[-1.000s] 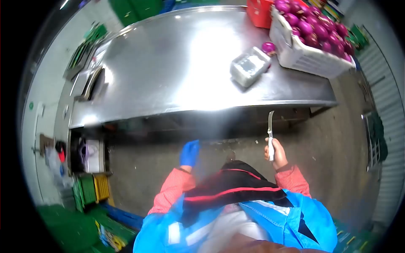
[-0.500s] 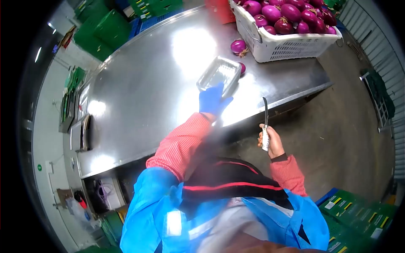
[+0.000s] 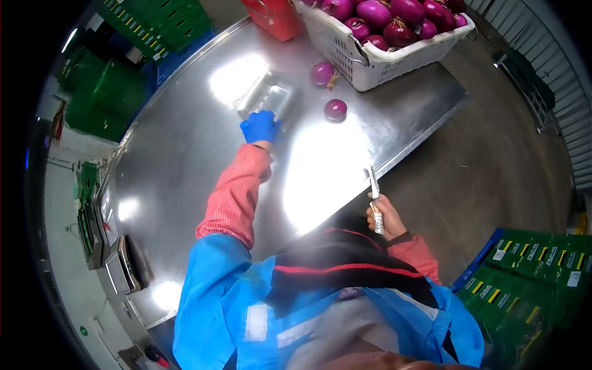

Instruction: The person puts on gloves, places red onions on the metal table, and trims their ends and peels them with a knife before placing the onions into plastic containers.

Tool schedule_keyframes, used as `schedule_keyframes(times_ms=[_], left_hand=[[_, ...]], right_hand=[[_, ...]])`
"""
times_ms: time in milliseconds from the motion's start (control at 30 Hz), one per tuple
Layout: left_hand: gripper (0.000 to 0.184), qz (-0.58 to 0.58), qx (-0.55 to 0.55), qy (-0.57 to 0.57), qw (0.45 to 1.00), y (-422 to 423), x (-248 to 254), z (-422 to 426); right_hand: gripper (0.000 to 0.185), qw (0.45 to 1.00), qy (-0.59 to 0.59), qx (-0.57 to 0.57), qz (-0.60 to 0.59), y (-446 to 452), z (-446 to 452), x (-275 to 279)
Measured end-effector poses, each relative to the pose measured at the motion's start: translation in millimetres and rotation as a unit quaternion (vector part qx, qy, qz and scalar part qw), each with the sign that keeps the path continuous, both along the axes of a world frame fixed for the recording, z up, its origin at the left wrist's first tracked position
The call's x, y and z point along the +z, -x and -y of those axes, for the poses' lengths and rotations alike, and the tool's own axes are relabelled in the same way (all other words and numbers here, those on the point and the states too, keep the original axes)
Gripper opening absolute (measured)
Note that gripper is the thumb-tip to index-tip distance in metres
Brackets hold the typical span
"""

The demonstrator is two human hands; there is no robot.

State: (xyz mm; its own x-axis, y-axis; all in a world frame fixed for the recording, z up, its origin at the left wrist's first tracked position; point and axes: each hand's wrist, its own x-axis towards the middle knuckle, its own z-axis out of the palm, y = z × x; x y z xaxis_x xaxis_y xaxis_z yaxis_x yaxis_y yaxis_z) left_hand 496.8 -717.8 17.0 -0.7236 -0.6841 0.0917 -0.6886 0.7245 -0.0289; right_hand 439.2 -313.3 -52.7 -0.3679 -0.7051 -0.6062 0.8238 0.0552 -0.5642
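My left hand (image 3: 260,127), in a blue glove, grips the near edge of a clear plastic tray (image 3: 269,97) over the steel table. The tray is somewhat blurred by motion. My right hand (image 3: 386,217), ungloved, is wrapped round the pale patterned handle of a knife (image 3: 377,221), its blade pointing up and away from me near the table's edge. To the right of the tray lie two loose red onions: one (image 3: 335,110) with a bare round top, the other (image 3: 322,74) with dry roots showing, close to the white crate.
A white plastic crate (image 3: 394,69) heaped with red onions (image 3: 374,13) stands at the table's (image 3: 185,154) far right, beside a red bin (image 3: 275,18). Green crates are stacked at the far left (image 3: 105,102) and lower right (image 3: 524,277). Metal-framed items (image 3: 123,265) rest at the left edge.
My left hand has moved the tray leftward, uncovering the onion that was partly behind it. My right hand still holds the knife beside the table. The view has shifted too.
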Motion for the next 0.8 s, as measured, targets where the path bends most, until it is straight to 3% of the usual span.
schedule_keyframes(times_ms=[200, 267, 300, 333, 367, 400, 433, 500, 567, 600, 633, 700, 800], left_hand=[[0.028, -0.065, 0.001, -0.007, 0.998, 12, -25, 69], [0.029, -0.084, -0.005, -0.006, 0.996, 16, -32, 78], [0.029, -0.092, -0.007, -0.009, 0.996, 17, -33, 77], [0.029, -0.083, -0.005, -0.015, 0.996, 19, -28, 76], [0.028, -0.08, -0.001, -0.015, 0.997, 23, -25, 76], [0.028, -0.076, 0.002, -0.017, 0.997, 24, -23, 75], [0.028, -0.07, 0.005, -0.02, 0.997, 24, -22, 72], [0.029, -0.058, -0.001, -0.009, 0.998, 25, -21, 69], [0.03, -0.055, -0.001, 0.0, 0.998, 25, -23, 69], [0.032, -0.057, -0.009, 0.005, 0.998, 24, -23, 70], [0.033, -0.056, -0.009, 0.004, 0.998, 25, -22, 71], [0.036, -0.052, -0.006, -0.002, 0.999, 26, -18, 69], [0.037, -0.017, 0.02, 0.014, 1.0, 34, -6, 65]], right_hand=[[0.021, 0.995, -0.068, -0.052, -0.058, 90, -10, -29], [0.021, 0.962, -0.133, -0.11, -0.211, 165, -19, -48], [0.022, 0.925, -0.221, -0.131, -0.281, 209, -21, -57], [0.028, 0.825, -0.34, -0.078, -0.444, 255, -27, -69], [0.038, 0.619, -0.497, -0.037, -0.607, 291, -31, -86], [0.042, 0.563, -0.573, 0.033, -0.595, 290, -17, -36], [0.046, 0.468, -0.58, 0.048, -0.665, 302, -24, -44], [0.045, 0.329, -0.637, 0.106, -0.688, 287, -10, -33], [0.039, 0.362, -0.623, 0.098, -0.687, 271, -11, -67], [0.041, 0.237, -0.607, 0.105, -0.751, 232, -9, -59], [0.043, 0.202, -0.597, 0.1, -0.77, 196, -9, -62], [0.045, 0.204, -0.575, 0.126, -0.782, 112, -6, -35], [0.043, 0.355, -0.503, 0.233, -0.753, 12, -9, 18]])
